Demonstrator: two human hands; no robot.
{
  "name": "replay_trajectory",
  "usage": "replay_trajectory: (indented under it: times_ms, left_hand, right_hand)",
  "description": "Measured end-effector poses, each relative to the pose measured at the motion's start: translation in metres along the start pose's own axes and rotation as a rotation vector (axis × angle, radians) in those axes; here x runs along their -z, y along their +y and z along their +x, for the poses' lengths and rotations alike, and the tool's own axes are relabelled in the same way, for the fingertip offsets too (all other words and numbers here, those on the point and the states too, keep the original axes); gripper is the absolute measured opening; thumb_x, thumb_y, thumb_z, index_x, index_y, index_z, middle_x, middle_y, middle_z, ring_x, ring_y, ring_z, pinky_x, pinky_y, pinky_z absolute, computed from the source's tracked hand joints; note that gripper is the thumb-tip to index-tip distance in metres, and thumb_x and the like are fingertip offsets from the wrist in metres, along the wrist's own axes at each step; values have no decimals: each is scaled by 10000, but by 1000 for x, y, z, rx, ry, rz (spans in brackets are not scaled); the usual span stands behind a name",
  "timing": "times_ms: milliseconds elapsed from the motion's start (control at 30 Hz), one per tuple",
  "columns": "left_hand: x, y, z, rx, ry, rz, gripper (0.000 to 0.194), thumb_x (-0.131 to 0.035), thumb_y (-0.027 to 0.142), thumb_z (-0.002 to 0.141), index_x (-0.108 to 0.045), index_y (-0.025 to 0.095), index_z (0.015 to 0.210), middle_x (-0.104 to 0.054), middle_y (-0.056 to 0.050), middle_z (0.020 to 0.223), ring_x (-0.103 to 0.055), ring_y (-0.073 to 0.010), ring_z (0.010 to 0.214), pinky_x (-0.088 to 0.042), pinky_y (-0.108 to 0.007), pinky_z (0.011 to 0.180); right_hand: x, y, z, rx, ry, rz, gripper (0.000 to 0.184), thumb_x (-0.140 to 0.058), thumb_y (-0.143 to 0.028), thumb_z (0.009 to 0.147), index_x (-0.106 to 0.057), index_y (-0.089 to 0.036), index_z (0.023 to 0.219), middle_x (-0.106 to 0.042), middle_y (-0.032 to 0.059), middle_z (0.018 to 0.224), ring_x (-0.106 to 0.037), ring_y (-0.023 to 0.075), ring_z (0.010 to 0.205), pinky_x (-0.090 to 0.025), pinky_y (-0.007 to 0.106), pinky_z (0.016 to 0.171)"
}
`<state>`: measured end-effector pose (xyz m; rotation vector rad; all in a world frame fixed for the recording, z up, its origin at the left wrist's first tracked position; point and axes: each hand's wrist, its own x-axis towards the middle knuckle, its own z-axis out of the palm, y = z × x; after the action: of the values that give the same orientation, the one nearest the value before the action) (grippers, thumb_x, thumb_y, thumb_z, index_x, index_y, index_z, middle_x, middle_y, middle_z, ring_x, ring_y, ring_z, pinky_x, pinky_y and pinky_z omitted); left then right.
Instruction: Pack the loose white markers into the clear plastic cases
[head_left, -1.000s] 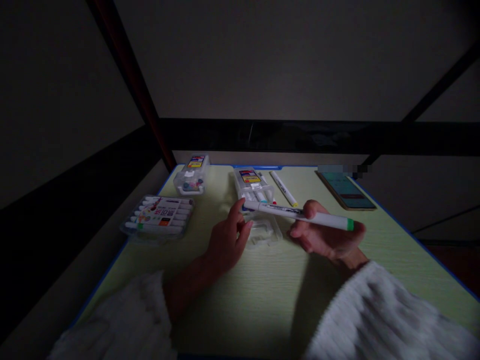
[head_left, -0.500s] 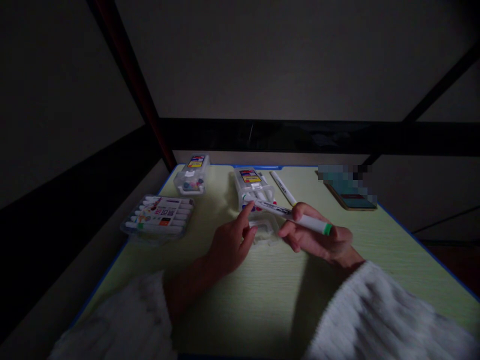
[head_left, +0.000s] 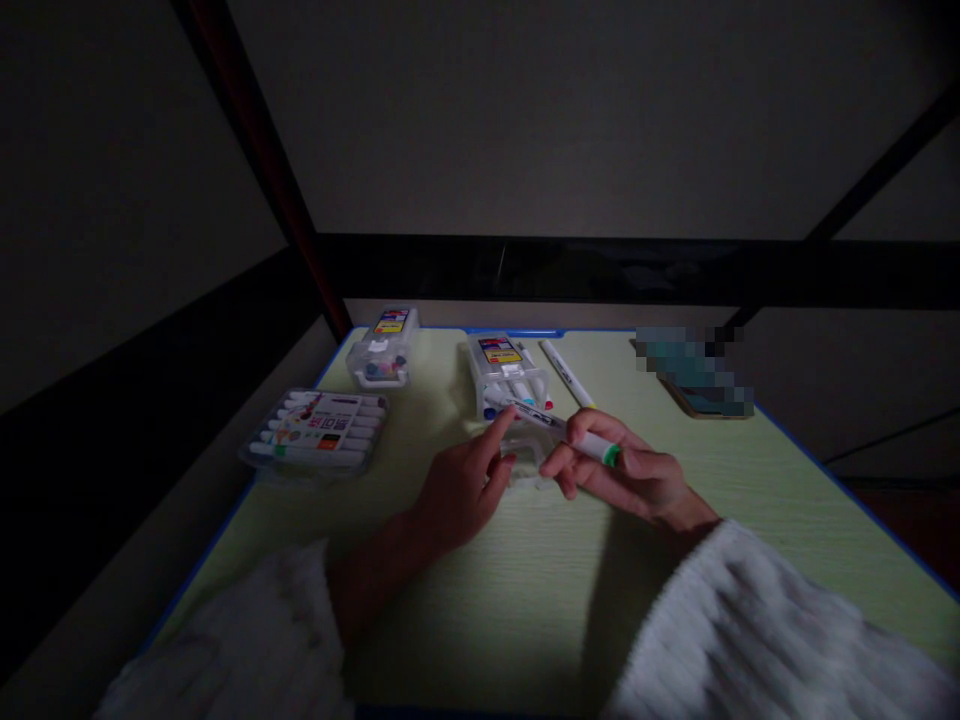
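Note:
My right hand [head_left: 622, 465] is closed on a white marker [head_left: 541, 420] with a green end, thumb and fingers around its near part. The marker slants left, its far end at the mouth of a clear plastic box [head_left: 499, 372] lying on its side. Inside that box are several markers with blue, red and other coloured ends. My left hand [head_left: 465, 490] is beside the box mouth, index finger stretched out and thumb apart. That fingertip is at the marker's far end; whether they touch I cannot tell. The box's clear flap [head_left: 529, 462] rests on the table between my hands.
Another clear box [head_left: 382, 350] of markers lies at the back left. Nearer, a flat clear case [head_left: 319, 430] holds several white markers. A yellow-ended marker [head_left: 568, 374] lies right of the middle box. A phone [head_left: 694, 385], partly blurred, is on the right of the table [head_left: 480, 620].
My right hand has moved a little left, bringing the green-ended marker further toward the middle box's mouth. The left hand has barely shifted.

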<state>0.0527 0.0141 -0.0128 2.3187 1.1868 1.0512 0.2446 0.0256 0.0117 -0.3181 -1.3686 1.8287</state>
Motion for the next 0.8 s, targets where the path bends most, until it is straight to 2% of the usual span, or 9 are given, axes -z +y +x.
replay_trajectory:
  times_ms: [433,800]
  left_hand:
    - [-3,-3,-1,-86,8,27,455,-381,182,839,-376,105,1287,-579,6,636,-509,-106,539,-449,-220,573]
    - [-3,-5,-2,-116,6,25,449,-379,187,841,-381,100,1281,-598,-10,684,-541,-112,582,-461,-226,603]
  right_hand:
    - [-5,4,4,-22,-86,40,144,-635,-288,755,-597,-216,874,-702,21,900,-640,95,716,-473,237,709]
    - [-7,6,5,-42,-39,-41,133,-621,-256,768,-603,-224,896,-709,12,853,-638,79,644,-488,218,650]
